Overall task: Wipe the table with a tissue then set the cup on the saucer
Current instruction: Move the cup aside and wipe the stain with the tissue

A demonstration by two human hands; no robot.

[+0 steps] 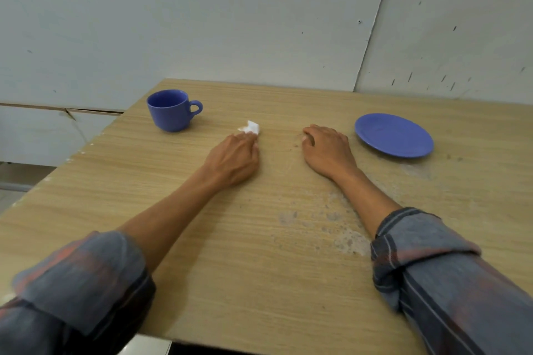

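Wiping step in hand. Left hand (233,158) fingers pinched on tissue (250,127), pressed to desk (259,268). Right hand (326,150) flat, fingers curled, empty. Cup (170,110) just beyond-left of left fingers; saucer (394,134) just right of right fingers. Pale smears near right forearm unwiped; next sweep tissue there, then lift cup across.

A pale grey panelled wall (230,17) fills the upper half of the frame, marked with small dark scuffs at the upper right. A seam (375,20) is seen running slantwise down it. A cracked ledge (62,109) is seen at the left edge.
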